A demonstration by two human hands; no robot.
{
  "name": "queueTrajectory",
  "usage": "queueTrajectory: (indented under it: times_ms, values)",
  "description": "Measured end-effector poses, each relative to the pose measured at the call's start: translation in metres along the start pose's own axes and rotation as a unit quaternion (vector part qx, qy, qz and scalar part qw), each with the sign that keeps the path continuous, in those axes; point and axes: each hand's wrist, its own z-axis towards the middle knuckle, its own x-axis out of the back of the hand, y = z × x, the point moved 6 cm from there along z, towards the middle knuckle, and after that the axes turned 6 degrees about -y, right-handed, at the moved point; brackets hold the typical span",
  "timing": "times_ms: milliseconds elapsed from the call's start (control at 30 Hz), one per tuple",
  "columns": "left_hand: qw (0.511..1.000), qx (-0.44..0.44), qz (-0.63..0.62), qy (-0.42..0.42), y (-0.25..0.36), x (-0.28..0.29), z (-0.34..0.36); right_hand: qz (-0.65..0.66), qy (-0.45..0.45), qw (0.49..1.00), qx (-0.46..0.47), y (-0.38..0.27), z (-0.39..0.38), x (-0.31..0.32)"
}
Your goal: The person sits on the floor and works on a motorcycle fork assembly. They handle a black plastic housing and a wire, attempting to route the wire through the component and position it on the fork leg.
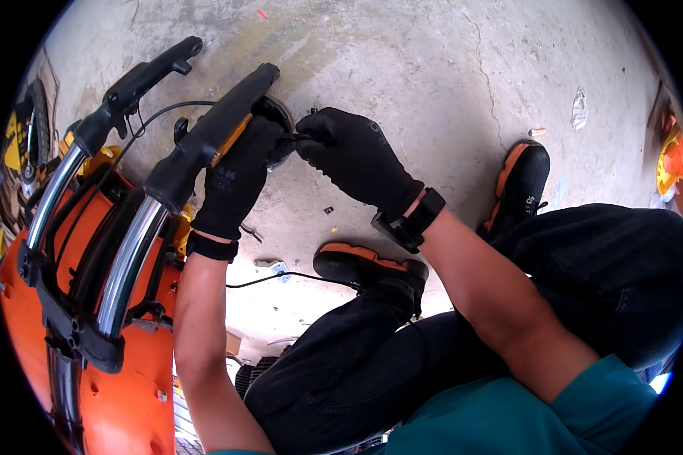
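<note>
Teal shirt below, left hand beside fork leg, right hand near

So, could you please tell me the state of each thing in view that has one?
Left hand: gloved, against the fork.
Right hand: gloved, fingers curled; what they hold is unclear.
Fork: no wheel between its legs.
Cable: bent in a curve.
Clear wrapper: crumpled, on the floor.
Floor: cracked.
Shoes: worn.
</note>
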Motion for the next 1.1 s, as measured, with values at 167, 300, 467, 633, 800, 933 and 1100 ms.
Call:
queueTrajectory:
  times_ms: [167,300,467,633,800,933,1100]
  values:
    - [0.998,-0.034,0.056,0.025,-0.003,-0.008,0.001,-0.019,-0.003,0.999,0.03,0.005,0.006,0.003]
    - [0.998,0.015,0.039,-0.038,0.002,-0.006,0.01,0.014,-0.027,0.999,-0.044,0.004,0.005,0.002]
    - [0.998,-0.033,0.04,0.033,0.011,-0.001,0.014,0.044,-0.038,0.997,-0.047,0.007,0.004,0.0]
    - [0.995,-0.046,0.065,0.054,0.016,0.002,0.016,0.044,-0.016,0.999,-0.023,0.01,0.002,0.0]
    - [0.998,-0.015,0.062,0.015,0.017,0.001,0.021,0.03,-0.006,0.999,-0.013,0.005,0.001,0.002]
    - [0.998,-0.014,0.054,0.041,0.016,0.001,0.014,0.01,-0.024,1.0,0.001,0.009,0.005,0.001]
    - [0.997,-0.021,0.067,0.014,0.019,0.002,0.011,0.017,-0.035,0.999,-0.028,0.008,0.004,0.002]
